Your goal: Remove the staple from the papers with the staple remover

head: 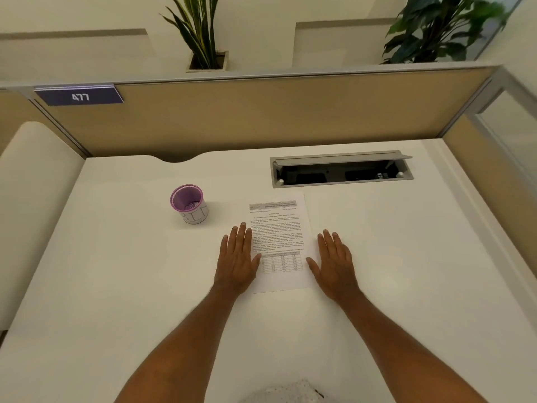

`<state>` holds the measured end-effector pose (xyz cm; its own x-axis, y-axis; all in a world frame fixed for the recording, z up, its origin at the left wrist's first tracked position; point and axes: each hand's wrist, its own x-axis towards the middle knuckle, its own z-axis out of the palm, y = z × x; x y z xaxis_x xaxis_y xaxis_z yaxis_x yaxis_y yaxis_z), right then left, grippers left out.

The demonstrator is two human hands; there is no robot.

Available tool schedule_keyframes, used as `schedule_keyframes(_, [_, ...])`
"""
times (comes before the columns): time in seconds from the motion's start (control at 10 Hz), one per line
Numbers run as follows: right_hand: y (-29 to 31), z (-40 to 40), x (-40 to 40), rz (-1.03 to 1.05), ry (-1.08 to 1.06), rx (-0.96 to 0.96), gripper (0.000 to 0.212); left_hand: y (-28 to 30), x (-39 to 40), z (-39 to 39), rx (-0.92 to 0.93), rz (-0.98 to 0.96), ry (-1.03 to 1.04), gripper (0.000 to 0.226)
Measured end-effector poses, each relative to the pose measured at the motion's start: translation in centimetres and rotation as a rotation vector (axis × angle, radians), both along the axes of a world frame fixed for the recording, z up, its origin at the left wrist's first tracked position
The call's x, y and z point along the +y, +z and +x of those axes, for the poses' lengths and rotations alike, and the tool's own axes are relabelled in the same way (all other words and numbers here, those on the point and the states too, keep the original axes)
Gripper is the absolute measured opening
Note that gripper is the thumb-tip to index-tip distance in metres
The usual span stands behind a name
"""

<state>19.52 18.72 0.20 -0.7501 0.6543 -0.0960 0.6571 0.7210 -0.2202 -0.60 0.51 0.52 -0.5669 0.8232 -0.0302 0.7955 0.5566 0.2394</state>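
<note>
Papers (pixel 277 242): laid flat on the white desk (pixel 406 257), printed side up, between the two hands; the text is too small and blurred to be read; a table is printed in the lower part.
Staple: cannot be made out; the top left corner of the papers is pale against the desk and too blurred to be judged.
Staple remover: not identified anywhere in view.
Left hand (pixel 238 257): laid palm down with fingers straight and released, nothing grasped; the left edge of the papers is covered by it, so that margin is hidden.
Right hand (pixel 334 261): laid palm down, fingers straight and slightly spread, nothing grasped; it lies at the right edge of the papers, and whether the thumb rests on the sheet or just beside it cannot be told.
Cup (pixel 189 203): a purple-rimmed cup stands upright on the desk, left of and behind the papers, apart from them; small items lie inside it, too blurred to be named.
Cable tray (pixel 340 170): a grey recess behind the papers with its lid raised; the inside is dark and its contents are unclear.
Partition (pixel 261 117): a tan panel behind the desk, bearing a dark tag (pixel 80 96) marked 477.
Plants (pixel 200 30): two stand behind the partition, both cut off by the top edge.
</note>
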Motion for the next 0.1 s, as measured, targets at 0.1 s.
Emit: schedule_keyframes(0.1, [0.03,0.39,-0.14,-0.026,0.077,-0.052,0.074,0.21,-0.31,0.41,0.030,0.063,-0.037,0.076])
